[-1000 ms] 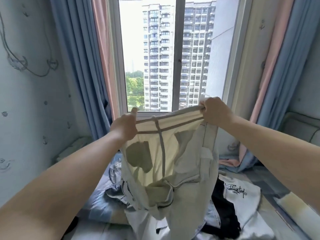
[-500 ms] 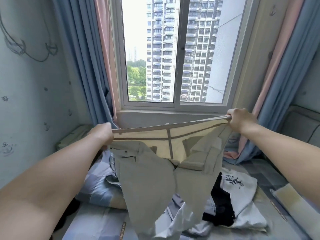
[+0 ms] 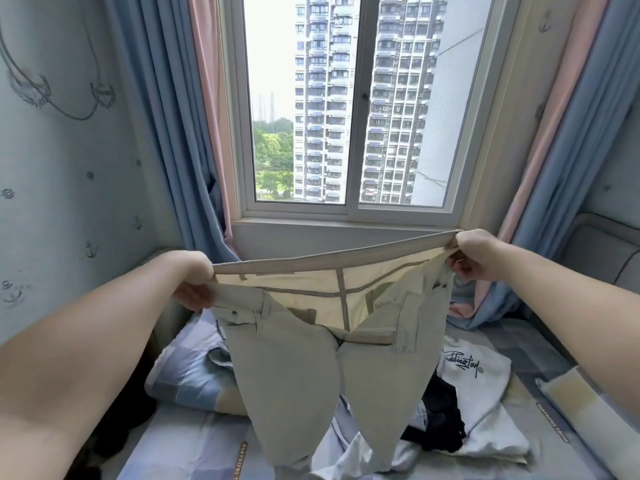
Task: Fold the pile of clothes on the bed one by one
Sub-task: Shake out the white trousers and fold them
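Early stage: left hand (image 3: 194, 284) and right hand (image 3: 474, 252) are gripping the unfolded beige trousers (image 3: 287, 375) by the waistband; the pile (image 3: 481, 407) is lying jumbled at their 4 o'clock.

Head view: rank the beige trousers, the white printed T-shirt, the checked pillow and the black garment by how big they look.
1. beige trousers, held up nearest the camera.
2 and 3. white printed T-shirt and checked pillow: about alike, pillow partly hidden, so unranked.
4. black garment, partly covered.
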Available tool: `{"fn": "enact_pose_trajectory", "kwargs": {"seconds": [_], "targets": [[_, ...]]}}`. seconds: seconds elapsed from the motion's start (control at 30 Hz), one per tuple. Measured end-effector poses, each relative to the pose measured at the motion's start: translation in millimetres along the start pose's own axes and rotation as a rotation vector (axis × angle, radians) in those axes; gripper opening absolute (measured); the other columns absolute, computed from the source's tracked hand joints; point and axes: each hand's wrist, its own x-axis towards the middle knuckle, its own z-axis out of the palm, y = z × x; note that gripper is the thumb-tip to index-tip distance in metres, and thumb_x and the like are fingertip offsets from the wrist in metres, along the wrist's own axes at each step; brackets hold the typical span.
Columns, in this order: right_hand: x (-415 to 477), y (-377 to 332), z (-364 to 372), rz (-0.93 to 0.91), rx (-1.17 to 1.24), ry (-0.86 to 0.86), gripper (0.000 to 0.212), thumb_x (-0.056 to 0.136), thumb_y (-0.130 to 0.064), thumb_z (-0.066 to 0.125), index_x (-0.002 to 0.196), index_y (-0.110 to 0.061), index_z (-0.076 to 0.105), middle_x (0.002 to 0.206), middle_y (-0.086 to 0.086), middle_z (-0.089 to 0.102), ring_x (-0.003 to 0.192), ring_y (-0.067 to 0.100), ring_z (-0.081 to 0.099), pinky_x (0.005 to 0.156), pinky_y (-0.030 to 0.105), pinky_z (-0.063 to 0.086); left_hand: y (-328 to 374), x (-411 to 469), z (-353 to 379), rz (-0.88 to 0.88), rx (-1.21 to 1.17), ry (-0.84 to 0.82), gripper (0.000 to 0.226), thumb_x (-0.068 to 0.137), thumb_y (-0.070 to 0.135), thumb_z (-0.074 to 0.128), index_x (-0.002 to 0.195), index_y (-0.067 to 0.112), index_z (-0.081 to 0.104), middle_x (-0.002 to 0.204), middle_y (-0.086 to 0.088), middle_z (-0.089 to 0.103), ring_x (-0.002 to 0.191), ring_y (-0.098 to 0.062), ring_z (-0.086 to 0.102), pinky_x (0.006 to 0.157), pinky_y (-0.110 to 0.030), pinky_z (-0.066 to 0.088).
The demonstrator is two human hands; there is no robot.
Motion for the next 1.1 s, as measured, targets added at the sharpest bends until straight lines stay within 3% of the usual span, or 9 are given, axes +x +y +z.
{"fn": "enact_pose_trajectory", "kwargs": {"seconds": [0.13,0.27,0.37,0.5,0.6,0.73,0.9,1.0,1.1], "targets": [[-2.4,-0.5,-5.9,-0.026,0.014,-0.06,0.018,0.095,-0.014,0.039,0.083,-0.011,0.052,0.06,0.011,0.059,0.057,0.021,0.05,0.047,0.022,0.045,8.8,-6.9,-1.3,0.178,-0.272,0.066,0.044,0.102,0.002,0.025,0.107,0.012,0.068,0.099,-0.017,0.073,0.083,-0.028,0.074,0.066,-0.035,0.062],[-6.5,-4.3,-23.1,-0.122,-0.031,-0.196,0.009,0.098,-0.015,0.05,0.093,-0.012,0.057,0.079,0.012,0.073,0.067,0.021,0.065,0.056,0.026,0.047,9.9,-8.2,-2.4,0.33,-0.406,0.137,0.045,0.096,-0.001,0.028,0.115,0.012,0.066,0.107,-0.017,0.071,0.08,-0.023,0.068,0.061,-0.025,0.053],[-11.3,-6.3,-37.7,-0.272,-0.14,-0.317,0.017,0.097,-0.005,0.058,0.11,-0.014,0.062,0.104,0.009,0.076,0.086,0.022,0.07,0.062,0.025,0.049,4.5,-13.1,-7.7,0.543,-0.142,0.185,0.029,0.09,0.0,0.054,0.111,0.017,0.066,0.1,-0.008,0.07,0.084,-0.02,0.063,0.066,-0.025,0.047],[-14.0,-6.5,-36.5,-0.354,-0.393,-0.121,0.008,0.096,-0.01,0.06,0.103,-0.013,0.061,0.093,0.007,0.078,0.078,0.021,0.066,0.064,0.029,0.041,1.0,-15.1,-0.9,0.668,0.224,0.539,0.009,0.09,0.022,0.071,0.095,0.019,0.065,0.087,-0.003,0.066,0.087,-0.029,0.063,0.07,-0.033,0.043],[-15.5,-8.8,-31.6,-0.425,-0.399,-0.004,0.01,0.094,-0.018,0.069,0.091,-0.015,0.06,0.083,0.01,0.075,0.07,0.017,0.056,0.061,0.028,0.039,8.6,-14.8,4.6,0.62,0.182,0.719,0.017,0.094,0.034,0.067,0.1,0.018,0.067,0.102,-0.009,0.06,0.101,-0.035,0.057,0.075,-0.04,0.046],[-20.2,-27.9,-35.8,-0.455,-0.316,0.022,0.018,0.089,-0.03,0.077,0.103,-0.018,0.075,0.099,0.0,0.07,0.095,0.017,0.063,0.087,0.028,0.047,30.1,-25.4,-6.4,0.542,-0.138,0.681,0.024,0.096,0.038,0.059,0.106,0.017,0.062,0.116,-0.012,0.057,0.104,-0.035,0.056,0.085,-0.042,0.048],[-43.5,-78.3,-41.9,-0.286,-0.058,0.024,0.048,0.078,-0.051,0.081,0.102,-0.011,0.07,0.074,0.003,0.063,0.054,0.016,0.055,0.049,0.022,0.041,72.3,-46.8,-38.2,0.535,-0.553,0.643,0.027,0.101,0.037,0.053,0.103,0.01,0.053,0.087,-0.004,0.056,0.074,-0.021,0.053,0.063,-0.034,0.04],[-58.6,-116.8,-42.3,-0.227,0.12,-0.031,0.044,0.074,-0.047,0.085,0.098,-0.012,0.073,0.078,0.005,0.076,0.062,0.018,0.071,0.056,0.026,0.057,98.0,-52.8,-64.4,0.412,-0.585,0.621,0.017,0.101,0.027,0.052,0.093,0.011,0.053,0.082,-0.004,0.054,0.074,-0.022,0.053,0.074,-0.036,0.042],[-76.5,-152.5,-40.3,-0.227,0.232,-0.064,0.029,0.076,-0.037,0.085,0.087,-0.013,0.073,0.072,0.005,0.074,0.059,0.017,0.069,0.055,0.027,0.059,117.0,-57.1,-91.6,0.315,-0.735,0.512,0.018,0.096,0.019,0.052,0.107,0.008,0.063,0.095,-0.007,0.066,0.085,-0.026,0.065,0.082,-0.037,0.055]]}}
